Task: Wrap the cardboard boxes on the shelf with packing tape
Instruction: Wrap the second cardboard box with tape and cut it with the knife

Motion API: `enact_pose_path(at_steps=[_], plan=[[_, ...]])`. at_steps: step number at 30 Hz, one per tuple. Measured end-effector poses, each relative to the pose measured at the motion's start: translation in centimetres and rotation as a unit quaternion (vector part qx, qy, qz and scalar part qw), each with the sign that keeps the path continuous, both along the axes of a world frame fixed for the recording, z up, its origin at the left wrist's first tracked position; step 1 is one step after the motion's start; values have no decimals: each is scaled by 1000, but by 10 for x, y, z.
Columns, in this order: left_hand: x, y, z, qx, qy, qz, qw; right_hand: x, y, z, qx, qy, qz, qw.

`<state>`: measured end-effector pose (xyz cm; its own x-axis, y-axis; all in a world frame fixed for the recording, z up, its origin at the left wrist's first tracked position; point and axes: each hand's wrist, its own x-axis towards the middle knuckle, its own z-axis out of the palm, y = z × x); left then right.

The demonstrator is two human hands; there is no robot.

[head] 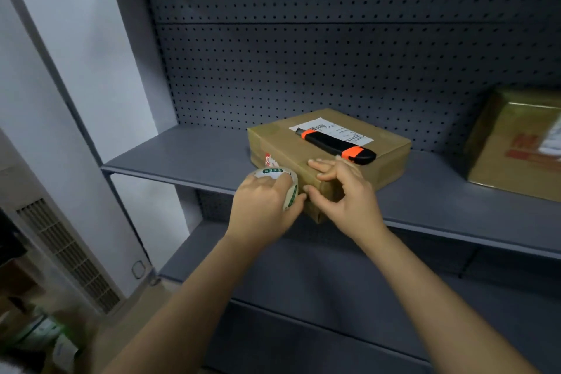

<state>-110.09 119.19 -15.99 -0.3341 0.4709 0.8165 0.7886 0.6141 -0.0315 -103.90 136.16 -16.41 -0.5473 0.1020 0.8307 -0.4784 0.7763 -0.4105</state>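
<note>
I see my left hand (261, 202) gripping the round tape roll (290, 188) against the flat cardboard box (282, 143) on the grey metal shelf (182, 155), right hand (346, 191) pressing straight-fingered on its near corner.

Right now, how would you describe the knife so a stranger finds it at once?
Find the grey shelf with the pegboard back. On the flat cardboard box in its middle lies the utility knife, across a white label. Only it is black with orange bands.
</note>
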Motion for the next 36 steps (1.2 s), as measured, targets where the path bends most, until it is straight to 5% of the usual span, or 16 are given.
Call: enact_pose_path(at_steps=[8, 18, 36], plan=[[-4, -16, -5, 1, 8, -61, 998, 8, -7, 8, 6, -37, -35, 999], [-9, -13, 0, 22, -24, 11, 999, 7, -1, 9, 1, -10, -12, 1000], [7, 27, 4, -5, -24, -78, 997, 32, 33, 12, -35, -63, -7, 997]])
